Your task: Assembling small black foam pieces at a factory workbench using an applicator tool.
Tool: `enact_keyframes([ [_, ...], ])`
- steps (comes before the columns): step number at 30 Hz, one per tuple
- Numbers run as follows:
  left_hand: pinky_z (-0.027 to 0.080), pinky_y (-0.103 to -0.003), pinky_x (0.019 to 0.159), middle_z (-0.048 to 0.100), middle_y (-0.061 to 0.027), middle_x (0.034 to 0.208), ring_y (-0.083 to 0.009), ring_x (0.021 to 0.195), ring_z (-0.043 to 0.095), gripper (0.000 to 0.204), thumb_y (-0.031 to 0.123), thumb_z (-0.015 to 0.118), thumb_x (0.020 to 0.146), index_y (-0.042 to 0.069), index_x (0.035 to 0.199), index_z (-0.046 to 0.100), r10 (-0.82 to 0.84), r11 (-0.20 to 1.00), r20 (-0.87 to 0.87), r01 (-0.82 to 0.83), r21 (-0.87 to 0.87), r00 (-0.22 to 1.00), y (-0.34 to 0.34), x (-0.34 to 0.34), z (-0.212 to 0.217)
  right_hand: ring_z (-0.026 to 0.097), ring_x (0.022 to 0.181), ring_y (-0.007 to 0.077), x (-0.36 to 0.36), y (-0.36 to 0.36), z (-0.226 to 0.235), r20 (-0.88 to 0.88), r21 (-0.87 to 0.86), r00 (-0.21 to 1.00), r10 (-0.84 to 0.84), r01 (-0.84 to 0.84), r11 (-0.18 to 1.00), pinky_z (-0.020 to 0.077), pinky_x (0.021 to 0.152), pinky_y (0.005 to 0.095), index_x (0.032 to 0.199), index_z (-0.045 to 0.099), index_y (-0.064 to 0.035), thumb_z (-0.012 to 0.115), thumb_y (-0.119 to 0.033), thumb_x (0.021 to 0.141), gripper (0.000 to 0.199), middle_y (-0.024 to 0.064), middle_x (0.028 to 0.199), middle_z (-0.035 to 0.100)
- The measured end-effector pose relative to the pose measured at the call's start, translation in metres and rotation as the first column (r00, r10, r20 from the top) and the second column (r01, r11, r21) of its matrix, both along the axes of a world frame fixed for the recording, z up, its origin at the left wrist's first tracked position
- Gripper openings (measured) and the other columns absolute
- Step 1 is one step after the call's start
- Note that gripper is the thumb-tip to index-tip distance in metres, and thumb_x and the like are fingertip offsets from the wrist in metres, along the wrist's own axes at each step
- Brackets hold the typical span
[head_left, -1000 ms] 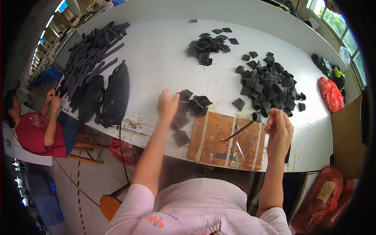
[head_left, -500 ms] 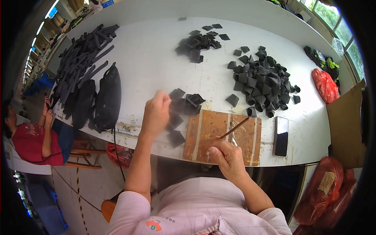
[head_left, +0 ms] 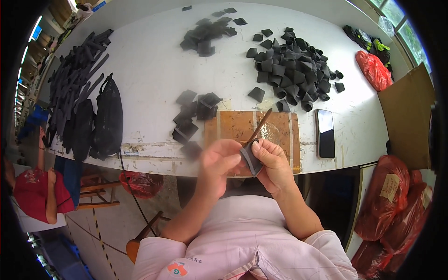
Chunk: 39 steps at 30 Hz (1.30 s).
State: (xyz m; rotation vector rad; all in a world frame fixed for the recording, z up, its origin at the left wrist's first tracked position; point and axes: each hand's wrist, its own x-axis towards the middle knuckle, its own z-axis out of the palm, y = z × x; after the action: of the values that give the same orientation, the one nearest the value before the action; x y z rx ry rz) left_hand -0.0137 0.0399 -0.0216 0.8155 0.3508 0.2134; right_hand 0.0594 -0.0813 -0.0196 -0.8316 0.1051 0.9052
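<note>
Holding a small dark grey piece (head_left: 252, 158) between them, the left hand (head_left: 219, 161) and right hand (head_left: 275, 163) met just over the near edge of the white table (head_left: 154, 70). Fingers of both hands pinched the piece. A thin brown stick (head_left: 259, 125) poked up behind it, over a brown board (head_left: 233, 126).

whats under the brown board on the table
The brown board lies flat on the white table. Nothing shows beneath it, and the hands cover its near edge.

Left hand (head_left: 219, 161) motion-blurred, dark piece (head_left: 252, 161) partly hidden by fingers — seated person (head_left: 32, 196) cut off at left edge
</note>
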Motion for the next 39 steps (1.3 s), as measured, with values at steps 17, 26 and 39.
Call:
enact_keyframes([
  [17,0.043,-0.019,0.053,0.06,-0.0037,0.072,-0.0073,0.06,0.055,0.005,-0.001,0.058,0.077,-0.002,0.082,0.056,0.141,0.633,0.022,-0.107,0.767,0.99,-0.026,0.002,-0.002,0.054,0.067,0.0235,-0.012,-0.01,-0.01,0.962,-0.27,0.172,0.211,0.506,0.819,0.0442,0.055,0.0321,0.084,0.058,-0.0009,0.065,-0.006,0.069,0.018,0.0099,0.077,0.053],
  [26,0.026,-0.016,0.035,0.055,-0.0051,0.071,-0.0021,0.039,0.031,0.017,-0.006,0.055,0.074,0.001,0.089,0.051,0.103,0.993,-0.012,-0.103,-0.048,0.995,-0.011,0.009,0.002,0.054,0.057,0.0149,0.0,-0.005,-0.008,0.893,-0.381,0.415,0.176,0.487,0.786,0.0432,0.048,0.0301,0.077,0.06,-0.0023,0.06,-0.003,0.074,0.003,0.0046,0.067,0.054],
  [39,0.027,-0.018,0.029,0.06,-0.0163,0.081,-0.0031,0.032,0.034,0.016,-0.003,0.045,0.08,-0.003,0.094,0.051,-0.085,0.871,0.269,0.203,-0.447,0.959,0.002,0.036,0.04,0.04,0.058,0.0022,0.038,-0.012,0.073,0.515,-0.087,0.841,0.166,-0.142,0.986,0.0329,0.049,0.0175,0.075,0.055,-0.0054,0.054,-0.026,0.087,0.024,-0.0044,0.067,0.049],
])
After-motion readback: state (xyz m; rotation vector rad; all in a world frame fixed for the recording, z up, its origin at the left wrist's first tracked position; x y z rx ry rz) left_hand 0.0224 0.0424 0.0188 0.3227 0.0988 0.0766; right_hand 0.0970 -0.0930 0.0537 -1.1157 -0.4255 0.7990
